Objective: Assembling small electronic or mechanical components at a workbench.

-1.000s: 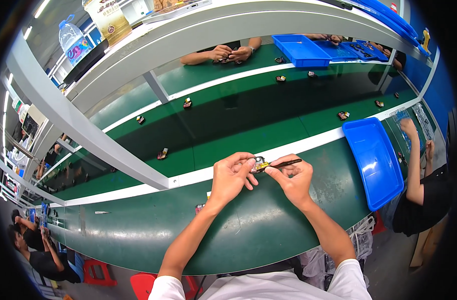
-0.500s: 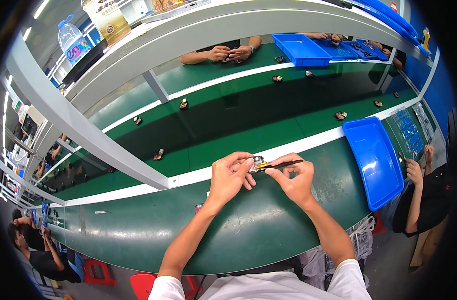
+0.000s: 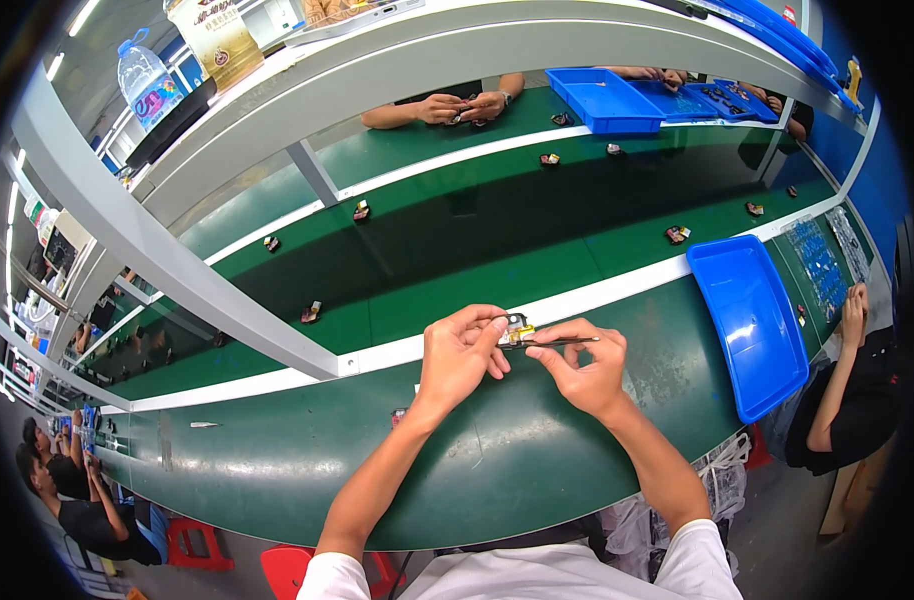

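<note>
My left hand (image 3: 457,352) pinches a small electronic assembly (image 3: 518,323) with a black frame and a yellow part, above the green work surface. Dark slim tweezers (image 3: 574,341) lie nearly level in my right hand (image 3: 591,372), their tip at the lower edge of the assembly. The fingers hide part of both things. Just left of my left forearm, a small reddish part (image 3: 398,417) rests on the work surface, partly covered by the arm.
A blue tray (image 3: 745,330) stands to the right. Beyond the white rail runs a green conveyor belt (image 3: 427,300) with several small assemblies (image 3: 677,235). A grey post (image 3: 187,250) slants at the left. Co-workers' hands (image 3: 467,106) work across the belt and at the right (image 3: 854,310).
The tweezers have tilted flatter, their rear end lower. Assemblies on the belt have shifted slightly left. The co-worker's hands at the right have moved up and come together.
</note>
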Motion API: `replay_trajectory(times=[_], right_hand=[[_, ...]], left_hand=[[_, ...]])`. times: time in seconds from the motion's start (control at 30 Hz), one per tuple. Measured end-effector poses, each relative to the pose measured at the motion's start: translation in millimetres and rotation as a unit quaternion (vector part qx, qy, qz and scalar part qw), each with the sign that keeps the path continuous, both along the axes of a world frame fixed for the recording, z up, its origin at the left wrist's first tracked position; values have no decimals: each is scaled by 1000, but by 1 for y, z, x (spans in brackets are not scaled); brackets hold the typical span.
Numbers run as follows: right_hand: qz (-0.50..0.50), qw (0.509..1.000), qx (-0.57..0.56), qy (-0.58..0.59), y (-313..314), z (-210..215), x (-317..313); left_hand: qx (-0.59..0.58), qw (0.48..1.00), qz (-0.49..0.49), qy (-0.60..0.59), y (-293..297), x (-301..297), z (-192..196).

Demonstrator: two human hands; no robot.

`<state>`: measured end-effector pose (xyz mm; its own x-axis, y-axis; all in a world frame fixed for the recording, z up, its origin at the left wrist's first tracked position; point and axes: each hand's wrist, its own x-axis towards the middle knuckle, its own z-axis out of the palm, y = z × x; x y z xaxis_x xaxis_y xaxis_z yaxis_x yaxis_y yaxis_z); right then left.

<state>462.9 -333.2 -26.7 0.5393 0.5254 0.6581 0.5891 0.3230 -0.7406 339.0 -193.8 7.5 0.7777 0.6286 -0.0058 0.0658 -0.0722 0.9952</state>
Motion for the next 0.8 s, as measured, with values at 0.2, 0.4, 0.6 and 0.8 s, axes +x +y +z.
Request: replay_trajectory(times=[0.2,0.4,0.6,0.8], right_hand=[[0,1000,-2,-31,0,-2,2],[-13,996,11,-93,1,-6,4],[-29,992,25,-124,4,-6,0],[-36,986,39,-158,6,-11,-3]], left_hand=[[2,1000,-6,0,-2,1,1],[4,1000,-7,9,-1,1,-2],[39,999,-13,17,-1,2,-8],[78,996,19,27,-5,1,-12]])
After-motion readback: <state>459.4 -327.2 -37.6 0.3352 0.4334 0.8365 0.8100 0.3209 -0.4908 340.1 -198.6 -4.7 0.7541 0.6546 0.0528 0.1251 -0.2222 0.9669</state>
